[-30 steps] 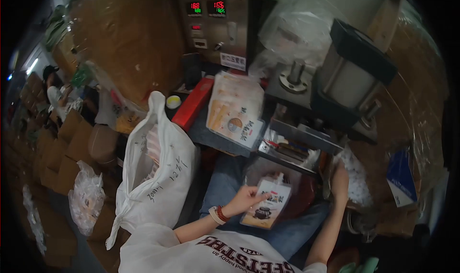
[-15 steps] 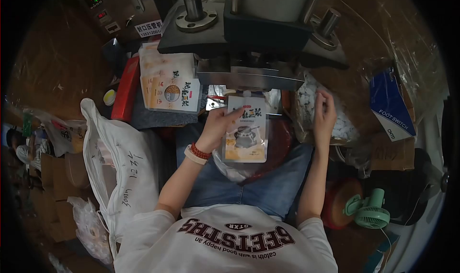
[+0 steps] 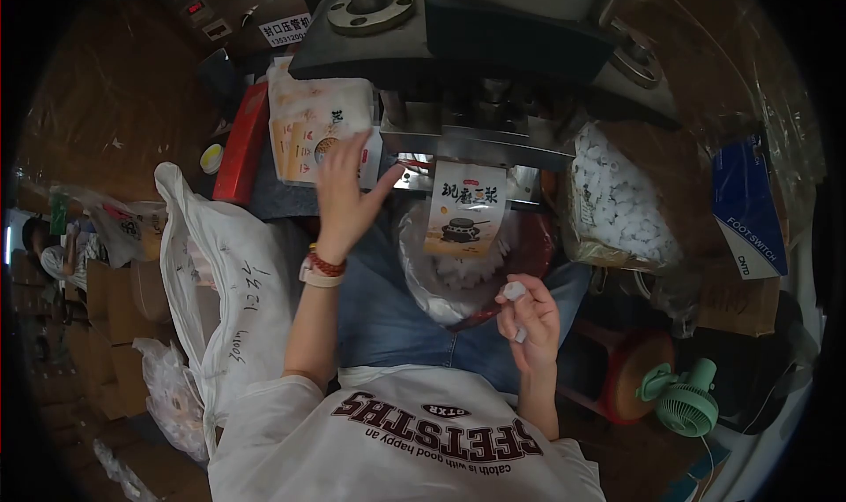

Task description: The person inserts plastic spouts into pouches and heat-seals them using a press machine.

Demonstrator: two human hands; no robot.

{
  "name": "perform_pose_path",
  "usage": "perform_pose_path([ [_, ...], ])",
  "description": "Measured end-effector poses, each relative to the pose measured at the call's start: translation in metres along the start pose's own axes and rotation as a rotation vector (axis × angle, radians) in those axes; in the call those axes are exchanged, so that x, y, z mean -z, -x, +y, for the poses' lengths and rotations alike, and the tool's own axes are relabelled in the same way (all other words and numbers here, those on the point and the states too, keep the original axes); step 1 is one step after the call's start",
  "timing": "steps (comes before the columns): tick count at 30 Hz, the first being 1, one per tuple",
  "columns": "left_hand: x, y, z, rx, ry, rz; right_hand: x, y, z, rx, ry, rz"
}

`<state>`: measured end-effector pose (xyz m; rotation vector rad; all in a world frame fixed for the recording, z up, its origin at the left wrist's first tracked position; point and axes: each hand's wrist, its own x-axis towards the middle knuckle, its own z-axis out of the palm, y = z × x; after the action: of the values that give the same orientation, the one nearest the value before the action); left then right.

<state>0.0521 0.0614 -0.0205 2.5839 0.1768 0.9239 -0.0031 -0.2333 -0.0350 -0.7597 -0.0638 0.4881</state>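
Observation:
My left hand point(image 3: 347, 193) is over the stack of printed pouches point(image 3: 304, 141) at the left, its fingers spread and covering part of the top pouch. Whether the fingertips touch it I cannot tell. In front of my lap, my right hand point(image 3: 531, 321) is closed on small white plastic pieces point(image 3: 515, 290); one shows at the fingertips, another lower in the palm. A single printed pouch point(image 3: 467, 209) hangs at the metal jaws of the machine point(image 3: 502, 146), touched by neither hand. Below it is a plastic-lined red tub point(image 3: 529, 268) with white pieces inside.
A bag of white plastic pieces point(image 3: 617, 198) sits right of the machine, near a blue foot switch box point(image 3: 749, 207). A red box point(image 3: 242, 145) borders the pouch stack. A white sack point(image 3: 233, 317) stands at my left, a green fan point(image 3: 687, 401) at my right.
My left hand has let go of the pouch, now at the jaws, and moved to the stack. My right hand came from the bag towards me with white pieces. The machine's posts protrude less.

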Motion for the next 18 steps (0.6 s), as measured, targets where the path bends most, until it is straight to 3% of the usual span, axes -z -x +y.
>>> perform_pose_path([
  [1,0.008,0.007,-0.019,0.001,0.000,-0.002,-0.001,-0.002,0.003,-0.002,0.000,0.002],
  [3,0.016,0.032,-0.046,-0.158,-0.310,-0.349,-0.003,-0.009,0.007,0.012,0.320,0.051],
  [4,0.022,0.039,-0.040,-0.226,-0.330,-0.270,-0.007,-0.016,0.006,0.010,0.320,0.048],
  [6,0.030,0.055,-0.045,-0.170,-0.176,-0.275,-0.019,-0.033,0.001,0.527,1.021,-0.066],
  [8,0.038,0.060,-0.027,-0.012,0.132,-0.176,-0.043,-0.037,-0.010,0.602,1.083,-0.048],
  [9,0.040,0.060,-0.016,-0.008,0.134,-0.179,-0.053,-0.041,-0.014,0.693,1.149,-0.038],
  [13,0.051,0.060,0.026,-0.109,0.260,-0.102,-0.066,-0.053,-0.015,0.875,1.472,-0.112],
  [15,0.056,0.058,0.042,-0.238,0.153,-0.134,-0.067,-0.057,-0.017,0.880,1.631,-0.320],
  [17,0.059,0.055,0.045,-0.298,0.172,-0.135,-0.064,-0.055,-0.029,0.834,1.522,-0.364],
  [18,0.061,0.054,0.047,-0.259,0.329,-0.233,-0.063,-0.054,-0.035,0.787,1.407,-0.406],
])
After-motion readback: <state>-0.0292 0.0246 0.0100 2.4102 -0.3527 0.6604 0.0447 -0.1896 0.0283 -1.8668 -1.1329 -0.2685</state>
